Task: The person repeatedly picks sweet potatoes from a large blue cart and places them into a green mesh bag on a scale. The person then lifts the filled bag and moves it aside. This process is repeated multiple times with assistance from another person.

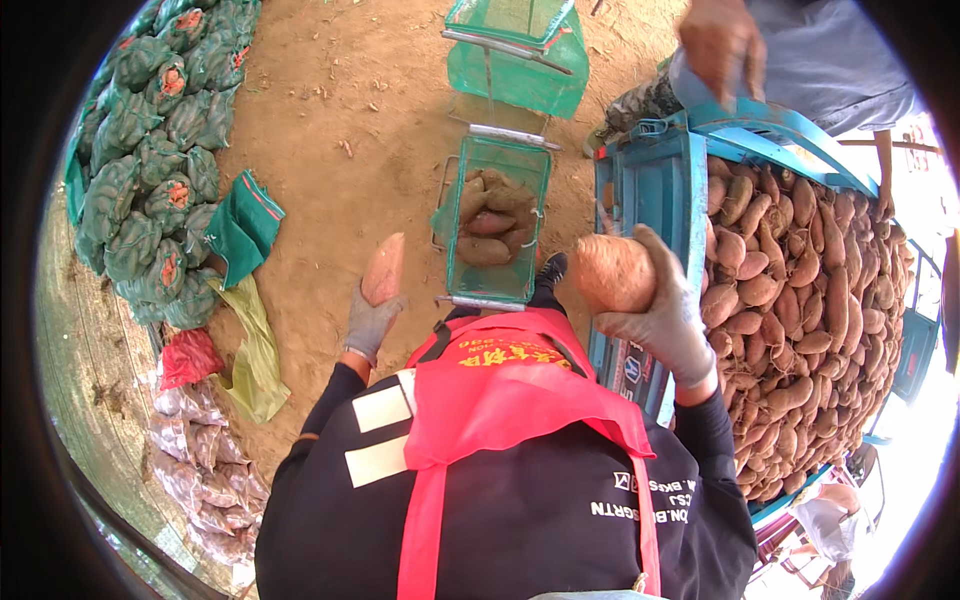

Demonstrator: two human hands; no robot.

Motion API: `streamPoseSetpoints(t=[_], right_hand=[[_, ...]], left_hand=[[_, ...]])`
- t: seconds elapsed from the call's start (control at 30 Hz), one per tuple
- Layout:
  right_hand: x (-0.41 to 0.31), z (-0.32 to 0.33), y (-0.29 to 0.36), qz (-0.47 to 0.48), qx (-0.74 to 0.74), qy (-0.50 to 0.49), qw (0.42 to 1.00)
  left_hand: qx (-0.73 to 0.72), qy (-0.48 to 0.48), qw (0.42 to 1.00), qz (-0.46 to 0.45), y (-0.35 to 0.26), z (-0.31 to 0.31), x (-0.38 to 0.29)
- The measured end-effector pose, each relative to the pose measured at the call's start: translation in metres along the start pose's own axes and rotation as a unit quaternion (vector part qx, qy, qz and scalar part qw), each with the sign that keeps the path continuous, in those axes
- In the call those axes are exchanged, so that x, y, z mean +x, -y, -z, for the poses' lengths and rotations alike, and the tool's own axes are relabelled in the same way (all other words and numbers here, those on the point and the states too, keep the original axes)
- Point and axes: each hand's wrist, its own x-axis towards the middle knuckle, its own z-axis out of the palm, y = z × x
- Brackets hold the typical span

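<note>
My left hand (370, 324), in a grey glove, grips a slim sweet potato (385, 268) that points up and away from me. In my gloved right hand (673, 322) is a larger, thick sweet potato (613, 271), held beside the blue cargo bed. Between the two hands, a green mesh bag (459, 271) hangs open on a metal frame (491, 304) in front of my red apron. Several sweet potatoes (486, 223) lie inside the bag. To my right, the blue truck bed (688, 169) is heaped with sweet potatoes (814, 300).
Filled green mesh sacks (142, 169) are stacked at the left, with a folded green bag (246, 225), a yellowish bag (255, 360) and bagged goods (202, 465) nearby. Another framed mesh bag (517, 75) stands ahead. A co-worker's hand (724, 56) is above the truck's corner.
</note>
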Motion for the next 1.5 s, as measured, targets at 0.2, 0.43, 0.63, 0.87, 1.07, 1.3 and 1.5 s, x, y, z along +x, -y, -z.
streamPoseSetpoints(t=[0.2, 0.43, 0.63, 0.87, 1.07, 1.3, 1.5], right_hand=[[0.016, -0.126, -0.041, -0.208, 0.564, 0.193, 0.776], [0.111, -0.301, -0.12, -0.317, 0.605, 0.074, 0.727], [0.052, -0.251, -0.05, -0.277, 0.56, 0.105, 0.774], [-0.071, -0.161, -0.104, -0.222, 0.526, -0.116, 0.813], [-0.182, -0.079, -0.069, -0.236, 0.383, -0.267, 0.852], [-0.332, 0.012, -0.195, -0.239, 0.192, -0.599, 0.739], [-0.321, 0.153, -0.319, -0.272, -0.223, -0.584, 0.731]], left_hand=[[-0.139, -0.02, 0.987, 0.075, 0.033, 0.06, -0.045], [-0.195, 0.005, 0.98, 0.049, -0.002, 0.083, -0.044], [-0.042, 0.147, 0.984, -0.09, -0.078, 0.039, 0.009], [-0.083, 0.385, 0.919, -0.023, -0.13, -0.113, 0.072], [-0.076, 0.317, 0.939, 0.107, -0.035, -0.237, 0.145], [-0.013, 0.257, 0.963, 0.074, -0.031, -0.233, 0.104], [-0.017, 0.239, 0.948, -0.209, -0.175, -0.253, -0.055]])
